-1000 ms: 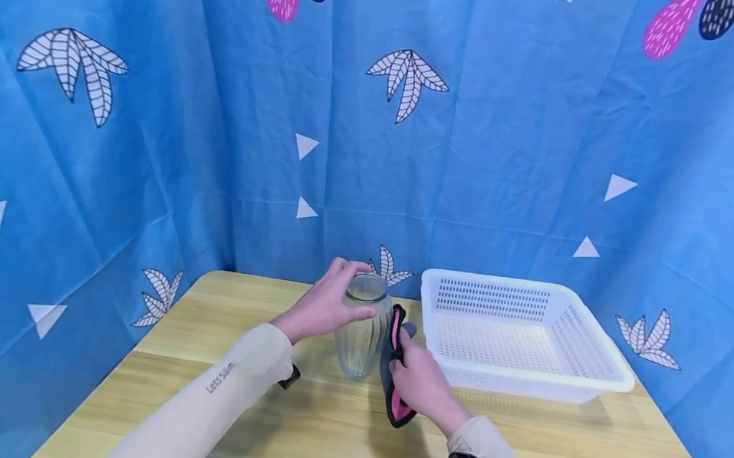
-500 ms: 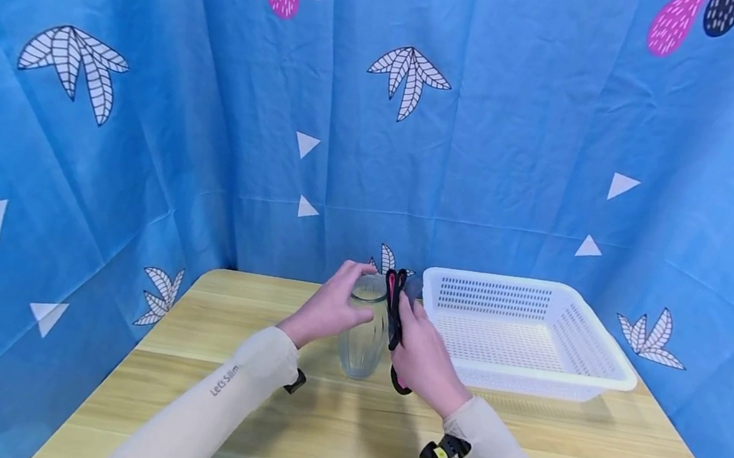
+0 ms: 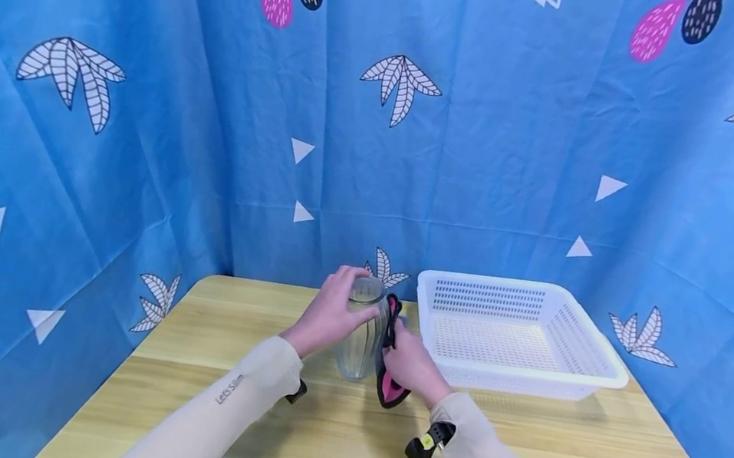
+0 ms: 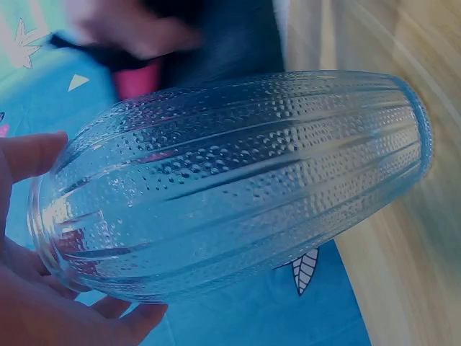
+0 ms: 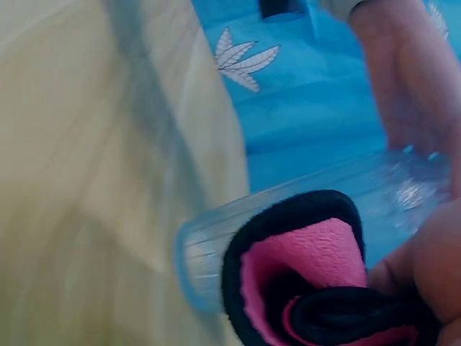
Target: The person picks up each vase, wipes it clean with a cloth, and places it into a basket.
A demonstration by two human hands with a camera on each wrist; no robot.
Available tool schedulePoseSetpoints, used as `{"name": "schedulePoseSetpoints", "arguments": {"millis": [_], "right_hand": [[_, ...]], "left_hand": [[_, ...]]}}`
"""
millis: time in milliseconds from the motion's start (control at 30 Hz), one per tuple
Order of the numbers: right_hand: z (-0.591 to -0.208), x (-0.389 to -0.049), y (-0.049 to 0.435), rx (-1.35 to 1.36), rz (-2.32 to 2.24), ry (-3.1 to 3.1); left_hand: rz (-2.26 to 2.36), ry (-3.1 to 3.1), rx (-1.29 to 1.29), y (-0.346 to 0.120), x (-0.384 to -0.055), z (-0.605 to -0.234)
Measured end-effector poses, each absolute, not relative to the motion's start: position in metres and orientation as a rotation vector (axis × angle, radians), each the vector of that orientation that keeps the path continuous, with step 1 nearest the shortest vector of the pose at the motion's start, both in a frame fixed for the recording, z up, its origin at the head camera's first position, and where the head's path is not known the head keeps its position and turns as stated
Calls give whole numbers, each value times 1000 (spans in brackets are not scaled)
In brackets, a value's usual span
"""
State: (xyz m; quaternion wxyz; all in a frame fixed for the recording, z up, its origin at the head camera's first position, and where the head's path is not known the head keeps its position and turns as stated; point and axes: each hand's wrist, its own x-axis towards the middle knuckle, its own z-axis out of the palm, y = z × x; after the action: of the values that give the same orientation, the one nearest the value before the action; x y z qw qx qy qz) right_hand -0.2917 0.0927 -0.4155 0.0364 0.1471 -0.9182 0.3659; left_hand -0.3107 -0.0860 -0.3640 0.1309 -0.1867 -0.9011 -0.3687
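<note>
A clear ribbed glass vase (image 3: 357, 348) stands upright on the wooden table. My left hand (image 3: 331, 311) holds it round the neck, thumb on one side and fingers on the other. Its dimpled wall (image 4: 238, 187) fills the left wrist view. In my right hand (image 3: 414, 360) is a folded cleaning cloth, pink and grey with black edging (image 3: 391, 392), held at the right side of the vase. The right wrist view shows the folded pink end of the cloth (image 5: 310, 252) in front of the vase; whether they touch is hard to tell.
A white perforated plastic basket (image 3: 515, 371) sits at the back right of the table (image 3: 325, 440), just beyond my right hand. A blue patterned curtain (image 3: 382, 169) hangs behind the table and along both sides.
The right hand raised the cloth towards the vase's rim half a second ago and has since lowered it along the side. The left hand keeps its hold; the vase stays in place.
</note>
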Motion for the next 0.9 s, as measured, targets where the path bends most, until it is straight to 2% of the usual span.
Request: {"name": "schedulePoseSetpoints", "arguments": {"millis": [133, 267, 667, 900], "right_hand": [[-434, -292, 92, 478, 1057, -2982], [-433, -290, 95, 520, 1047, -3026], [-385, -257, 102, 468, 1147, -2899], [-363, -251, 99, 511, 907, -2701]], "left_hand": [[-1084, -2645, -531, -91, -310, -366], [-1084, -2642, -561, -93, -313, -366], [-1014, -2614, -614, -92, -315, -367], [-1112, -2631, -644, -97, -319, -363]]}}
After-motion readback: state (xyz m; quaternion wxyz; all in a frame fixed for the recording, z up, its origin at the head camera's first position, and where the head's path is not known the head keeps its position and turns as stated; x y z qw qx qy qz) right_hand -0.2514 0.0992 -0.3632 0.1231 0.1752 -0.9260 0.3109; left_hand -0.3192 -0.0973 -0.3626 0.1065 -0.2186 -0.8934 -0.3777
